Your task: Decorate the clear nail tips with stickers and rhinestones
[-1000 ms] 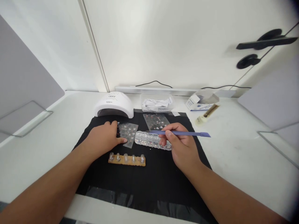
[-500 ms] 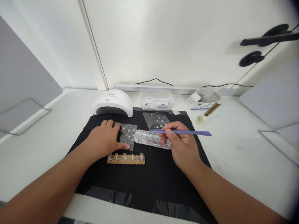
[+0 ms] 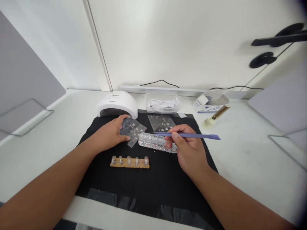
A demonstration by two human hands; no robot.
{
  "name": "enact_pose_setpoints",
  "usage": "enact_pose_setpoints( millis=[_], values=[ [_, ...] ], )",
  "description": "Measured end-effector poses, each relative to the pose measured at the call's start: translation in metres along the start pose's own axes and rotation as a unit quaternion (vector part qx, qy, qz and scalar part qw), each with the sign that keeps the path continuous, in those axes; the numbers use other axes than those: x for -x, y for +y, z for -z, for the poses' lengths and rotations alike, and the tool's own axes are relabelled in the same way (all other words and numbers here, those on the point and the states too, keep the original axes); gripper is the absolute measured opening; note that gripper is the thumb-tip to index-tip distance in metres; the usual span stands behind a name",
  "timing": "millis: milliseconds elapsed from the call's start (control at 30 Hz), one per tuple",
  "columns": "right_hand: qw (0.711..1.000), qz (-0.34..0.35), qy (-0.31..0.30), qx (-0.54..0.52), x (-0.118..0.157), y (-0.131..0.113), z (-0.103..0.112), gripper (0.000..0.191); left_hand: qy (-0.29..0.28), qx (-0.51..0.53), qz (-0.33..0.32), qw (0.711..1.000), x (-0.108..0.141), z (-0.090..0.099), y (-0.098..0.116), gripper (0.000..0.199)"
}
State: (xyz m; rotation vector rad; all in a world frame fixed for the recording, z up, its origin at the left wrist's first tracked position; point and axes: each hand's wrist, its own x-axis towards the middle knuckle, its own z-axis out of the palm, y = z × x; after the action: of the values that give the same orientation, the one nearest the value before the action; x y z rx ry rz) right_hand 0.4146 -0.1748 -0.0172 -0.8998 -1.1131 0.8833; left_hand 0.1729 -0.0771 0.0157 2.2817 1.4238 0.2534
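Note:
My left hand grips a clear sticker sheet by its left side, thumb and fingers spread along its edges. The sheet lies tilted on the black cloth. In my right hand are purple tweezers, pinched between thumb and fingers, with the thin tip pointing left. That tip is over a clear compartment case of small rhinestones; my right fingers partly cover its right end. Nearer me, a tan strip carries several upright clear nail tips.
A white nail lamp stands at the back left. Behind the case lie a second sticker sheet and a clear box of white packets. An open carton and a gold-capped bottle are at the back right.
My left hand has moved away from me and turned the sticker sheet, which now lies at an angle farther from the strip. My right hand keeps the tweezers over the case, nearly still.

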Motion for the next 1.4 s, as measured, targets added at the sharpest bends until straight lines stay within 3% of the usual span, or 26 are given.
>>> enact_pose_setpoints(
  millis=[167,333,433,600,767,1000,1233,1400],
  values=[
    [1.0,0.006,0.002,-0.02,0.002,-0.003,-0.002,0.004,0.04,0.104,-0.048,0.993,-0.001,0.0,0.003,0.044],
    [0.998,0.026,-0.017,-0.051,0.004,-0.008,-0.004,0.004,0.111,0.2,-0.133,0.964,0.008,-0.001,0.01,0.027],
    [0.996,0.053,-0.028,-0.06,0.008,-0.014,-0.004,0.004,0.161,0.206,-0.205,0.943,0.014,-0.001,0.011,0.02],
    [0.985,0.149,-0.052,-0.062,0.014,-0.028,-0.007,0.007,0.212,0.23,-0.287,0.905,0.021,0.003,0.016,0.025],
    [0.975,0.203,-0.093,-0.005,0.017,-0.033,-0.008,0.012,0.185,0.25,-0.35,0.884,0.025,0.005,0.022,0.039],
    [0.973,0.213,-0.091,0.023,0.02,-0.03,-0.008,0.009,0.133,0.293,-0.328,0.888,0.028,0.003,0.024,0.04],
    [0.977,0.202,-0.066,0.024,0.021,-0.028,-0.008,0.007,0.15,0.369,-0.261,0.879,0.03,-0.007,0.031,0.033],
    [0.978,0.185,-0.09,-0.014,0.022,-0.028,-0.009,0.012,0.144,0.406,-0.244,0.869,0.031,-0.012,0.033,0.025]
  ],
)
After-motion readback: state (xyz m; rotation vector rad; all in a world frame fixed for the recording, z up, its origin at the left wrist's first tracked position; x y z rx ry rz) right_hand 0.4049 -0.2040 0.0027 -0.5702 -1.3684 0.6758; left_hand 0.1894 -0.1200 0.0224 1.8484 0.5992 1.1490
